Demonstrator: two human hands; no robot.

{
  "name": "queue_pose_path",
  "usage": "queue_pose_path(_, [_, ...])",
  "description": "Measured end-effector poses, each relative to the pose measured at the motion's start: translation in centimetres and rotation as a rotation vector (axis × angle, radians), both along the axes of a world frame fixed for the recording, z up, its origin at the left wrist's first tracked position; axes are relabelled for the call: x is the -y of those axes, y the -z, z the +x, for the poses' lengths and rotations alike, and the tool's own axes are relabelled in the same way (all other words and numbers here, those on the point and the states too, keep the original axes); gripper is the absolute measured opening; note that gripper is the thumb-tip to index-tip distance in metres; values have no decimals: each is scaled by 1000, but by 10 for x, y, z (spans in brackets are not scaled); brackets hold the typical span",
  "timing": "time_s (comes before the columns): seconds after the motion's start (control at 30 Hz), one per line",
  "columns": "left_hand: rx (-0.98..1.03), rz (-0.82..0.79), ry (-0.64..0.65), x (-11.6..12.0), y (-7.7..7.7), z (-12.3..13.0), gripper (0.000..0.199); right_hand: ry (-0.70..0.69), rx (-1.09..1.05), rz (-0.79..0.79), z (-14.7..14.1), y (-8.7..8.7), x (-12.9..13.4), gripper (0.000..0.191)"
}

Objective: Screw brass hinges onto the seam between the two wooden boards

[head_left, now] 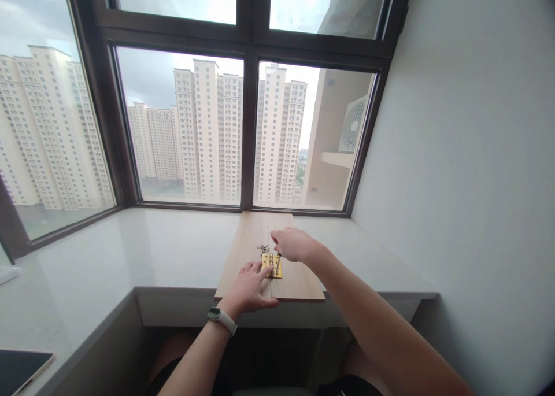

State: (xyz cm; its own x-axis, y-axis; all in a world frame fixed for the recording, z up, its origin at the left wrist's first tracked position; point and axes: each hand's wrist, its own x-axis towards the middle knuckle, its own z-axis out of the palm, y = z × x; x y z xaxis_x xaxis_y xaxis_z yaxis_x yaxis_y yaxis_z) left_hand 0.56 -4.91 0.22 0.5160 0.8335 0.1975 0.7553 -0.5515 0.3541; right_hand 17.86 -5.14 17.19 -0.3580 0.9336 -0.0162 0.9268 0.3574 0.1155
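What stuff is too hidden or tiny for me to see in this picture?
In the head view:
Top of the thin tool: hidden inside the right hand.
Part of the gold hinge: covered by the left hand.
Number of screws: too small and jumbled to count.
Rest of the dark-screened device: cut off by the left edge.

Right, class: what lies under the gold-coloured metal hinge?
The gold-coloured metal hinge lies on two flat, pale wooden boards, side by side. The wood directly beneath the hinge is covered and cannot be seen; the left hand hides part of the hinge too.
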Motion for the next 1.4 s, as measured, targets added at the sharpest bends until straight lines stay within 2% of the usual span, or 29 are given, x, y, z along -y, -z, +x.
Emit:
queue_pose_path(0.2, [-9,-5,-4,0,-1,0,99,-62,3,-42,2,-2,2,23])
queue_pose_path(0.4, [-9,10,0,1,-2,0,98,69,-32,23,-3,1,3,38])
queue_pose_path(0.5, [-20,-3,-7,2,-4,0,98,87,25,31,-5,0,4,35])
queue_pose_path(0.67, [-24,-11,-4,1,-3,1,99,26,59,36,-5,-3,6,22])
queue_pose_path(0.8, [-13,3,1,-1,0,0,99,-19,41,23,-4,-3,6,24])
queue_pose_path(0.9, [-9,5,4,-2,1,-1,100,-17,-26,10,-4,-1,4,32])
queue_pose_path(1.1, [-9,5,8,-1,1,-1,102,78,-47,43,-9,-2,6,49])
queue_pose_path(1.3, [-5,8,6,-2,3,-1,101,11,19,31,-8,-4,7,23])
queue_pose_path(1.4, [-3,20,9,-3,4,-1,100,-25,24,16,-6,-3,5,18])
